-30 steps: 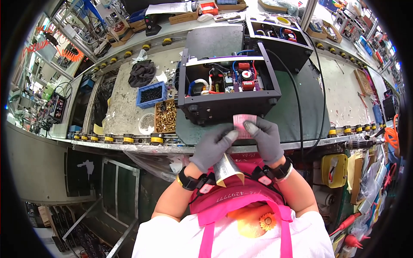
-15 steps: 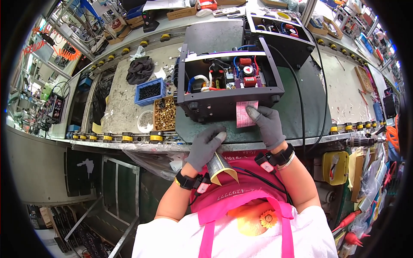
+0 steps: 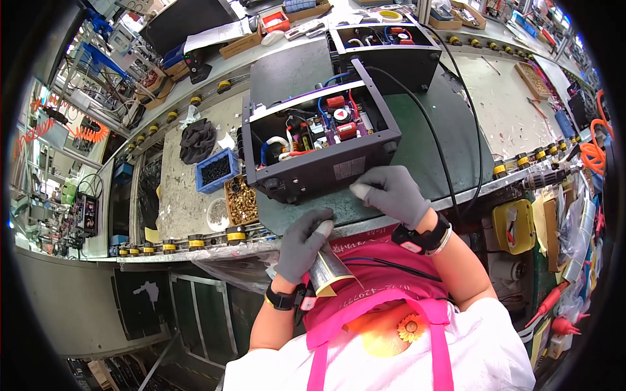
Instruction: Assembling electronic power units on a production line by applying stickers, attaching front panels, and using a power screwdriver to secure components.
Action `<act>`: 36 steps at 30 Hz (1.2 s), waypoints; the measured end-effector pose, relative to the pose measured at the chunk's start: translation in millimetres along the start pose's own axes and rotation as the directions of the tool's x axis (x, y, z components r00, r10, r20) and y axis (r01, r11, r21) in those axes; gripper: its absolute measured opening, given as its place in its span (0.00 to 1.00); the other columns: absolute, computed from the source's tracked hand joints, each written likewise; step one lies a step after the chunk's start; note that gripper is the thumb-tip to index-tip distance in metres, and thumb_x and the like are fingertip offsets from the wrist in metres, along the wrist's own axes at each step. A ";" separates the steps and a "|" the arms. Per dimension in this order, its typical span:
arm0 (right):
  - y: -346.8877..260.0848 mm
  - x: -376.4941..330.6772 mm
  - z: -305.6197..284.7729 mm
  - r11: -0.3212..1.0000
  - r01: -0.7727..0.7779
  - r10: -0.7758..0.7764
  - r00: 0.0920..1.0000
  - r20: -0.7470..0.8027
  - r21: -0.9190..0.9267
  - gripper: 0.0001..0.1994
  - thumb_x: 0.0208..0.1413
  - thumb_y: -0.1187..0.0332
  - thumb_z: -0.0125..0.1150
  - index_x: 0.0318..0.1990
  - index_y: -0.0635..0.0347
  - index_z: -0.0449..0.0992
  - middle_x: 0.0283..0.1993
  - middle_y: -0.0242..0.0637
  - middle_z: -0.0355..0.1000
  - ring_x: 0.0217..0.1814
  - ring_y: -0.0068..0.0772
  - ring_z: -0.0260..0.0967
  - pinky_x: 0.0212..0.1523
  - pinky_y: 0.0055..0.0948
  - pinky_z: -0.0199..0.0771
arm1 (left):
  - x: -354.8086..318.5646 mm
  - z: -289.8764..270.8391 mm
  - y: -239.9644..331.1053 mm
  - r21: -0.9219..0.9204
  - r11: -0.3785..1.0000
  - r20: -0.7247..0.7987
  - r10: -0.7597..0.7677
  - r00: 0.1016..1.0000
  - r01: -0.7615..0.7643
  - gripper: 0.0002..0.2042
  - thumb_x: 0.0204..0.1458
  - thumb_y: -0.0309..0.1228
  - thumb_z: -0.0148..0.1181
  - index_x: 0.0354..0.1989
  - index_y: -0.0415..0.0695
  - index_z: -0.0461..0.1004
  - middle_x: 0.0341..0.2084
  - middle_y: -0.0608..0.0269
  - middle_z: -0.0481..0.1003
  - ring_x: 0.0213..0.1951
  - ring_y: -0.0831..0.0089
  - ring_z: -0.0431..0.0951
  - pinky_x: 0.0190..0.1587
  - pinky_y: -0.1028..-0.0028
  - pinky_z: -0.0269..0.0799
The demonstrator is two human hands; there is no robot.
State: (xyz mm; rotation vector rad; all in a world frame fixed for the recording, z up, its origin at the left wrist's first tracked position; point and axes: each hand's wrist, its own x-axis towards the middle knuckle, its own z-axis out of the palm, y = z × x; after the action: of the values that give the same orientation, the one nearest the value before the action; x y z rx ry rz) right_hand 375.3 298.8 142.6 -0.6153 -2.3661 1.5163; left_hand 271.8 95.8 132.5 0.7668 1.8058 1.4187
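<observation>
An open black metal case (image 3: 326,179) stands in front of me, with wires and red components showing inside. A greyish rectangular label (image 3: 349,168) lies flat on its near side wall. My gloved right hand (image 3: 394,194) is just in front of that wall, below and right of the label. Its fingers are curled, thumb against the forefinger, and whatever they may hold is hidden. Lower left, at the bench edge, my gloved left hand (image 3: 304,242) is closed on a curled sheet (image 3: 330,274), silvery outside and yellowish on the underside, which hangs towards my apron.
Left of the case are a blue bin of black parts (image 3: 217,171), a box of brass-coloured fittings (image 3: 241,199) and a white dish (image 3: 218,212). A second black case (image 3: 391,62) stands behind. Black cables (image 3: 435,140) cross the green mat (image 3: 450,124).
The pink slip that my right hand held against the case wall is out of sight, and the greyish label shows there. My right fingers have curled in. The whole view has shifted.
</observation>
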 end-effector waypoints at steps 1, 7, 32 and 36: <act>1.3 1.0 0.4 0.954 0.225 -0.233 0.972 0.019 0.198 0.12 0.53 0.64 0.61 0.36 0.64 0.79 0.29 0.39 0.77 0.29 0.27 0.72 0.33 0.27 0.71 | -1.5 1.8 3.3 0.001 1.000 -0.002 -0.003 1.000 0.003 0.16 0.54 0.33 0.56 0.48 0.37 0.72 0.27 0.64 0.73 0.23 0.80 0.72 0.28 0.78 0.68; 20.6 12.7 14.9 0.963 -0.094 0.033 0.971 0.235 0.253 0.08 0.55 0.71 0.58 0.39 0.64 0.79 0.29 0.32 0.75 0.22 0.15 0.66 0.23 0.19 0.67 | -11.7 13.9 24.4 -0.018 0.984 0.090 0.178 0.980 -0.177 0.18 0.55 0.33 0.56 0.50 0.34 0.70 0.26 0.65 0.73 0.24 0.83 0.71 0.27 0.81 0.68; -44.1 -52.5 -16.5 0.843 0.533 -0.536 0.843 0.038 0.068 0.14 0.49 0.76 0.61 0.45 0.67 0.74 0.37 0.47 0.74 0.37 0.46 0.75 0.38 0.30 0.76 | -18.9 30.0 62.8 0.309 0.881 -0.010 0.379 0.925 -0.358 0.21 0.41 0.31 0.72 0.42 0.36 0.72 0.31 0.65 0.75 0.33 0.82 0.73 0.36 0.78 0.72; -35.4 -48.2 -18.0 0.844 0.525 -0.530 0.848 0.014 0.107 0.12 0.51 0.79 0.57 0.45 0.69 0.74 0.36 0.47 0.75 0.36 0.44 0.76 0.37 0.30 0.76 | -14.1 34.5 60.6 0.369 0.832 -0.017 0.451 0.892 -0.414 0.21 0.41 0.33 0.72 0.42 0.36 0.72 0.31 0.63 0.75 0.33 0.80 0.74 0.36 0.78 0.72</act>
State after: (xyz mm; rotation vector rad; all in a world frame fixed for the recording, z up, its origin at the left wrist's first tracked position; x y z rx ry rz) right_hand 418.1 276.9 182.6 0.1038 -2.2118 1.3800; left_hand 309.8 117.3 188.7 1.3904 2.0919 1.4382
